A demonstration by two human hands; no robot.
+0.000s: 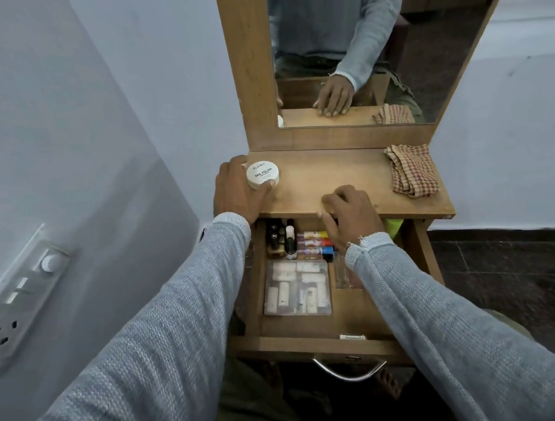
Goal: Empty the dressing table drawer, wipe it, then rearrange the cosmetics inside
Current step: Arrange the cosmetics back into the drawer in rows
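I take the open drawer (353,323) as my landmark: just above its back left corner, on the dressing table top (333,180), my left hand (235,193) grips the white nail polish jar (263,175), fingers curled round its side, and I judge it best set flat, well back from the edge, leaving room for the rest. My right hand (349,218) rests over the tabletop's front lip above the drawer's back, fingers loosely bent and holding nothing; it hides what lies beneath, while the clear cosmetics case (296,288), dark bottles (280,239) and coloured tubes (314,242) still wait inside and the checked cloth (411,171) lies above the back right corner.
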